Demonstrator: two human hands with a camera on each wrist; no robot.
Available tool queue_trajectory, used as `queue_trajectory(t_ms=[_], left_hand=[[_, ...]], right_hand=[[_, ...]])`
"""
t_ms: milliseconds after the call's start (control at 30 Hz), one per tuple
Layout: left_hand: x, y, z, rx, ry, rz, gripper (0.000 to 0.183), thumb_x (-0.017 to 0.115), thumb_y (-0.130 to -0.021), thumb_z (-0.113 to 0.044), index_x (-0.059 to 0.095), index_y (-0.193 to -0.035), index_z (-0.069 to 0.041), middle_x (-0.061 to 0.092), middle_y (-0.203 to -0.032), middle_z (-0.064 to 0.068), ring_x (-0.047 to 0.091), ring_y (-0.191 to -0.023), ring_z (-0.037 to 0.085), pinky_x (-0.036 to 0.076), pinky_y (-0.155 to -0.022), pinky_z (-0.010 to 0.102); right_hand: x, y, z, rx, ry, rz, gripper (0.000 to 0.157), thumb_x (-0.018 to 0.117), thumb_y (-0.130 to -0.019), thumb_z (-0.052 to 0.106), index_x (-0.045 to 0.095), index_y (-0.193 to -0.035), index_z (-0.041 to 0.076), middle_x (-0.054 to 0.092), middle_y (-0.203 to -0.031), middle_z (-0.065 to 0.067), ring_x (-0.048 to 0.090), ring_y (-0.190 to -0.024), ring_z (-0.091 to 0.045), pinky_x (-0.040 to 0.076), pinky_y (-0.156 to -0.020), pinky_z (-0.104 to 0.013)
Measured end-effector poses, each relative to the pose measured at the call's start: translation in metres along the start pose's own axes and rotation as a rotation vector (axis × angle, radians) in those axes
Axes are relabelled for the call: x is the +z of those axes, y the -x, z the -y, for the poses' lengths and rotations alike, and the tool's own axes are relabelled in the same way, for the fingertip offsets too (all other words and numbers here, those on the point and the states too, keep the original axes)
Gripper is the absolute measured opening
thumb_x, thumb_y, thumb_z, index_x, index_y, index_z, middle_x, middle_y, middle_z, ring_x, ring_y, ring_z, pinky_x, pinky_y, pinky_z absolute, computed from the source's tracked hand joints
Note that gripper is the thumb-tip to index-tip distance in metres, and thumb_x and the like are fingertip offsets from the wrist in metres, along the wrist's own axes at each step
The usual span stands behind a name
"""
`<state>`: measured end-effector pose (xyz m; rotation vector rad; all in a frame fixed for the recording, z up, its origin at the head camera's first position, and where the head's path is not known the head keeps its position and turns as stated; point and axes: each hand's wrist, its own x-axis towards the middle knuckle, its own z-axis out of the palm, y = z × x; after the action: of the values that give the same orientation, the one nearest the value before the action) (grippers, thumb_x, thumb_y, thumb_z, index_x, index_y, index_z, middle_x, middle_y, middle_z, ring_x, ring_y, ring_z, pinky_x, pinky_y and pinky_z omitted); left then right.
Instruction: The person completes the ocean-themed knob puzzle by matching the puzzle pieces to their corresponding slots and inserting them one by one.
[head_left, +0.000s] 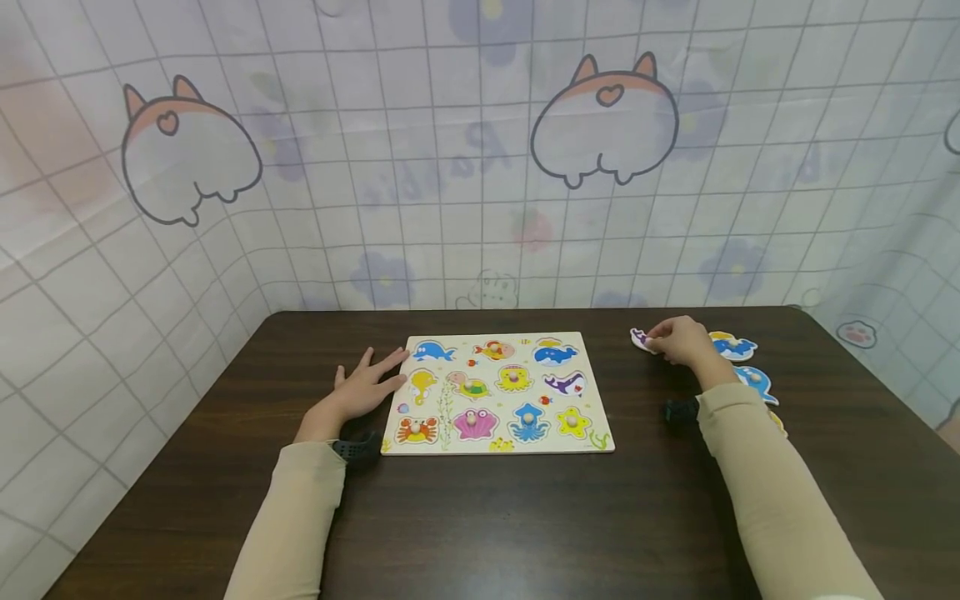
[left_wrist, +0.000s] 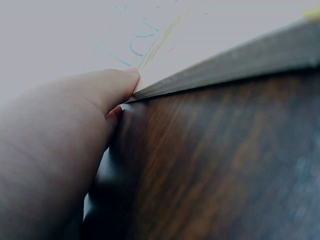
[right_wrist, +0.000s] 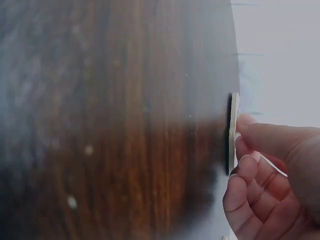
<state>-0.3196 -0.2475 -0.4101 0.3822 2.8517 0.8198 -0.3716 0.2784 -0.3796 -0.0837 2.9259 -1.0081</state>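
Note:
A wooden peg puzzle board (head_left: 501,454) with colourful sea-animal pictures lies flat on the dark table. At its left edge my left hand (head_left: 362,387) rests with fingers spread, the fingertips touching the board. In the left wrist view the thumb (left_wrist: 112,85) lies against the board's edge. Right of the board, my right hand (head_left: 682,340) pinches a purple and white puzzle piece (head_left: 638,337) between thumb and fingers. The right wrist view shows that piece (right_wrist: 233,130) edge-on, close to the tabletop; the hand hides part of it.
Beside the right forearm lie more puzzle pieces: a blue and yellow one (head_left: 732,346), a blue one (head_left: 757,383) and a partly covered yellow one (head_left: 778,423). Behind the brown table (head_left: 540,517) hangs a gridded cloth (head_left: 465,225) with cartoon prints.

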Motion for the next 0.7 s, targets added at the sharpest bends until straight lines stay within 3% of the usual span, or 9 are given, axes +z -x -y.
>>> queue_trajectory(t_ms=[700], left_hand=[[0.001,-0.001,0.000,0.000,-0.001,0.003,0.064,0.046,-0.110,-0.044,0.026,-0.165,-0.018,0.017,-0.170,0.013,-0.008,-0.155,0.043,-0.016,-0.111,0.073]], right_hand=[[-0.012,0.017,0.018,-0.148,0.092,-0.043,0.027,0.068,-0.100,0.016,0.071,-0.111,-0.009,0.071,-0.092,-0.017,0.061,-0.069,-0.021,0.049,-0.060,-0.030]])
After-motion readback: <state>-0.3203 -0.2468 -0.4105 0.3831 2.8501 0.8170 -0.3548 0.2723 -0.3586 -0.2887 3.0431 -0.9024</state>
